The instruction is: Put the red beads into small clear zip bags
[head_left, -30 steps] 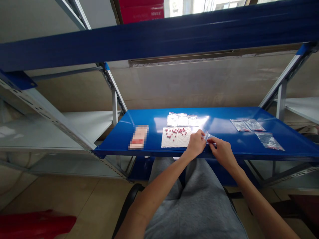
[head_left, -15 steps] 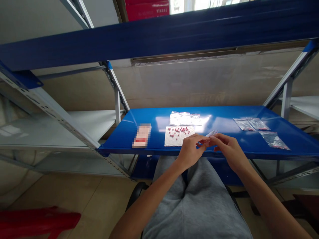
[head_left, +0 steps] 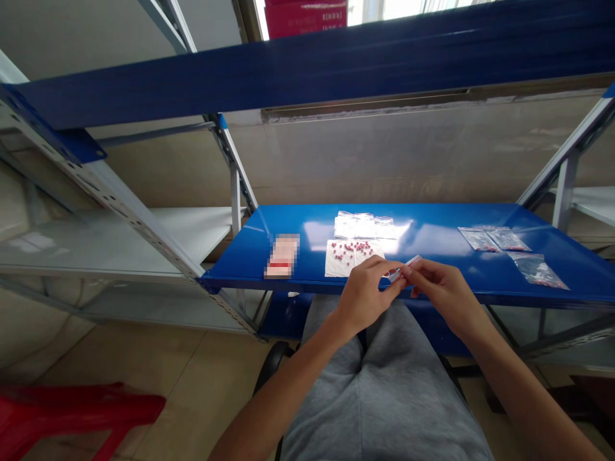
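Note:
A small clear zip bag (head_left: 412, 261) is pinched between my two hands at the shelf's front edge. My left hand (head_left: 369, 289) grips one side of it, thumb and fingers together. My right hand (head_left: 439, 285) pinches the other side, and the fingers hide most of the bag. Just left of my hands lies a white paper sheet (head_left: 336, 269) with several small red beads (head_left: 353, 248) scattered on it. Behind the sheet sits a group of flat clear bags (head_left: 354, 225), shiny with glare.
On the right of the blue shelf (head_left: 427, 227) lie bags with red bits inside, the nearest being a zip bag (head_left: 537, 270). A pixelated pinkish item (head_left: 282, 256) lies at the left. A blue beam (head_left: 307, 67) crosses above. A red stool (head_left: 81, 410) stands on the floor.
The camera view has shifted, so the scene appears slightly farther right. The bag between my hands has tilted, and my fingers have shifted a little along it.

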`<state>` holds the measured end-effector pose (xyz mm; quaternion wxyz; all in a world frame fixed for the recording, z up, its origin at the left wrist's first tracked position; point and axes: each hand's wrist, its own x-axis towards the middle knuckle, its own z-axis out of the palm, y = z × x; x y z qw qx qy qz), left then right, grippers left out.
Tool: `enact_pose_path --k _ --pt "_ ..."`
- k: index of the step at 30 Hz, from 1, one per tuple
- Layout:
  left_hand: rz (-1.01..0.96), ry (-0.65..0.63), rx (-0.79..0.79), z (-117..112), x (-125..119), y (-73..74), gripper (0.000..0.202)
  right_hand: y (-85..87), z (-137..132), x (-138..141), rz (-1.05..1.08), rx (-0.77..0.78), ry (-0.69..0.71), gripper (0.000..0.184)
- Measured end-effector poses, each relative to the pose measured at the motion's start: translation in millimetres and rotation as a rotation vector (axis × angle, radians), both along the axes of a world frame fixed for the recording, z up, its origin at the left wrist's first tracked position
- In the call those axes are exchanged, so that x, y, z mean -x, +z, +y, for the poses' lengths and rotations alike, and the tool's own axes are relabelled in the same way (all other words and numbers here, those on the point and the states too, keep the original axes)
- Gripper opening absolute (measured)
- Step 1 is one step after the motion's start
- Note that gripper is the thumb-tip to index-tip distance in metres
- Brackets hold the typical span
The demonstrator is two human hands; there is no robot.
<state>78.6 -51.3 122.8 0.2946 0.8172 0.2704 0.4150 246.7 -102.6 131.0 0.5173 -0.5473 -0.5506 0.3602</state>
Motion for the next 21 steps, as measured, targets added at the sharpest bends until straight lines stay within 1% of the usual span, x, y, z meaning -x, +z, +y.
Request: enact_pose_path --k 5,7,9,15,21 --pt "0.005 -0.017 0.091 -1 -1 2.1 0.019 -3.4 1 0 -0.074 -0.011 -0.019 0.047" --pt "0.001 -0.025 0.102 -1 -1 2.6 0.017 -5.1 1 0 -0.098 -0.016 -0.022 0.046" --pt "-0.009 -0.006 0.078 -1 -2 1.6 0.016 -6.8 2 -1 -0.109 -0.020 -0.006 0.047" --pt "0.005 0.138 -0.053 -1 -5 -7.2 0.019 -12.1 5 -2 -0.108 -0.007 0.008 0.047" --pt "0.109 0.158 -0.077 -5 -6 -9.4 0.023 -13.4 4 -4 -0.141 -0.004 0.025 0.046"
